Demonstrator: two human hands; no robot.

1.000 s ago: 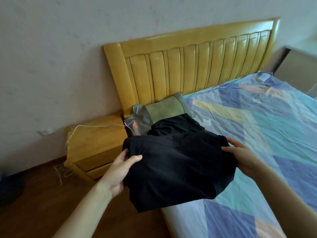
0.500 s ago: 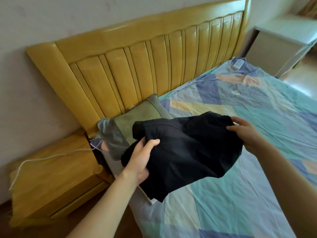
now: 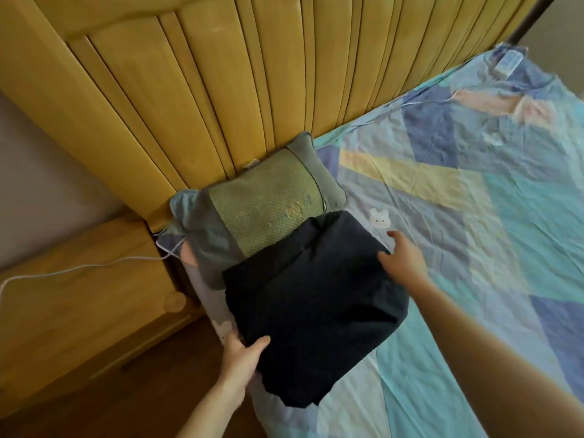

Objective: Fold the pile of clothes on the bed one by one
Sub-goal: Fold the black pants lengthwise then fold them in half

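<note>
A folded black garment [image 3: 316, 305] lies near the left edge of the bed [image 3: 474, 222], its far end over another dark garment [image 3: 331, 229] by the pillow. My left hand [image 3: 240, 358] holds its near left corner, thumb on top and fingers underneath. At the garment's right edge is my right hand [image 3: 404, 263], its thumb touching the cloth and a straight finger reaching over the sheet.
A green and grey pillow [image 3: 265, 203] leans against the yellow wooden headboard [image 3: 221, 90]. A wooden nightstand [image 3: 79, 305] with a white cable [image 3: 79, 270] stands to the left, above the brown floor. The patchwork sheet stretches to the right.
The black garment was held in the air between both hands; it now lies on the bed by the pillow. My right hand has loosened its hold. The view has tilted down.
</note>
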